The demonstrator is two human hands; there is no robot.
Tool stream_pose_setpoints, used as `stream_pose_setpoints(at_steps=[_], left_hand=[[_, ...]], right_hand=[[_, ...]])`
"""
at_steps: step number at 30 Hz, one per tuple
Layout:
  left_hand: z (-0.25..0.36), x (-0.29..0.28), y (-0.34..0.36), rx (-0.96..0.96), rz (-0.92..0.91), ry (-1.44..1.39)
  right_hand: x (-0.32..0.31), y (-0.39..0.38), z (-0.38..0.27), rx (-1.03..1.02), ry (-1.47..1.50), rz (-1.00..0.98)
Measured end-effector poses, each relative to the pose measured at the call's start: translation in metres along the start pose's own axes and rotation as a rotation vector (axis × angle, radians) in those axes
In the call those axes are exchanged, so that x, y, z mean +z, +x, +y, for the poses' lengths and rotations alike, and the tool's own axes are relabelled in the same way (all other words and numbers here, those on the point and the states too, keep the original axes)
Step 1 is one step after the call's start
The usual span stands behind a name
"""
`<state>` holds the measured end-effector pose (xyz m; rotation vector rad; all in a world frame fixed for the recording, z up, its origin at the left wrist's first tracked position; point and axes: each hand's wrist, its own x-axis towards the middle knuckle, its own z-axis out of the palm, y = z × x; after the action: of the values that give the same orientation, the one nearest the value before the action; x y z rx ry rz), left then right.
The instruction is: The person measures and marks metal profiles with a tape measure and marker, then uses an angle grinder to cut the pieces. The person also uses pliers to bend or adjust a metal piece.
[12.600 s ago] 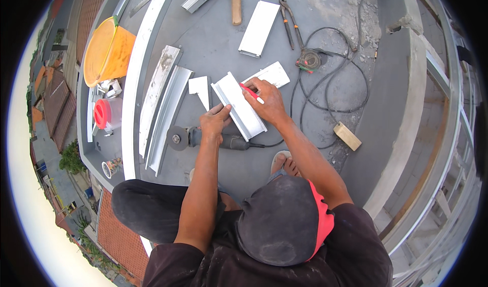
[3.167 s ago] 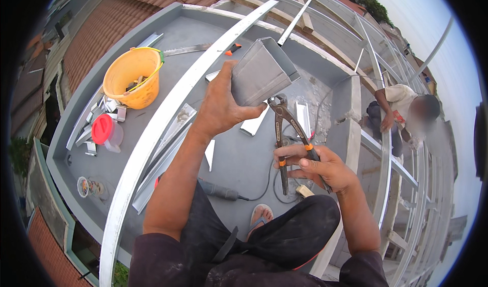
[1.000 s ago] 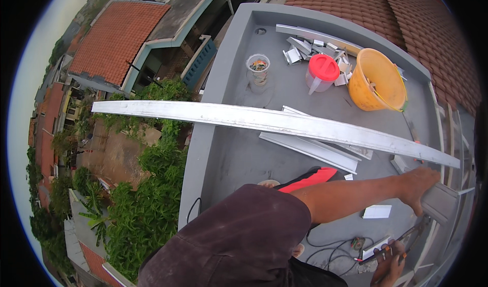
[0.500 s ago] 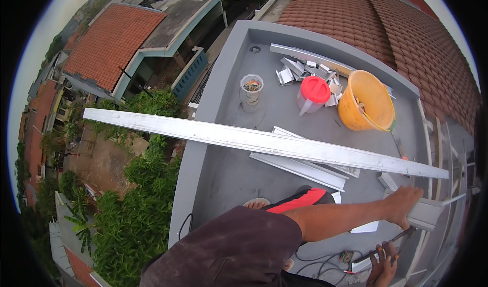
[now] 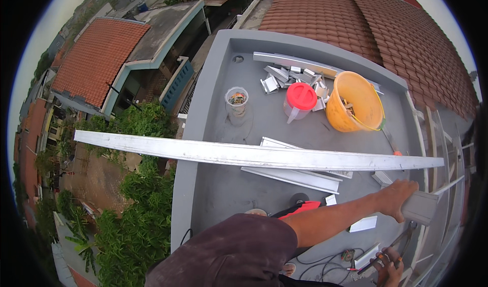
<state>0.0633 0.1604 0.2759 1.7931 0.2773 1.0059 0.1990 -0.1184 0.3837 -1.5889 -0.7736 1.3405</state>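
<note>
At the right of the head view, my left hand (image 5: 398, 198) grips a grey rectangular hollow metal piece (image 5: 421, 207) from the side. Just below it, my right hand (image 5: 387, 265) holds long dark pliers with orange bands (image 5: 405, 238), their head at the lower corner of that piece. Short white profile offcuts (image 5: 362, 224) lie on the grey concrete deck beneath my arms. A long white rail (image 5: 229, 152) spans across the deck above my left arm and juts out over the parapet at the left.
At the back stand a yellow bucket (image 5: 356, 94), a red-lidded jug (image 5: 300, 98), a small cup (image 5: 236, 100) and several metal offcuts (image 5: 274, 78). Cables (image 5: 330, 266) loop at lower right. A grey parapet (image 5: 201, 109) bounds the deck, with tiled roofs, trees and a drop beyond it.
The view has swung left toward the rooftops since 3.2 seconds ago; the person at the right has left it. Both hands still hold piece and pliers. Earlier my right hand held a red marker.
</note>
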Motion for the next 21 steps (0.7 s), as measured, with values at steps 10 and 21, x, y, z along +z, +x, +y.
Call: stream_pose_setpoints(at_steps=[10,21], left_hand=[[0.005,-0.007,0.003,-0.281,0.383,0.161],[0.059,-0.013,-0.029,-0.454,0.496,-0.245]], right_hand=[[-0.015,0.029,0.082,-0.119,-1.160,0.336],[-0.003,0.131,0.389,-0.292,-1.182,0.337]])
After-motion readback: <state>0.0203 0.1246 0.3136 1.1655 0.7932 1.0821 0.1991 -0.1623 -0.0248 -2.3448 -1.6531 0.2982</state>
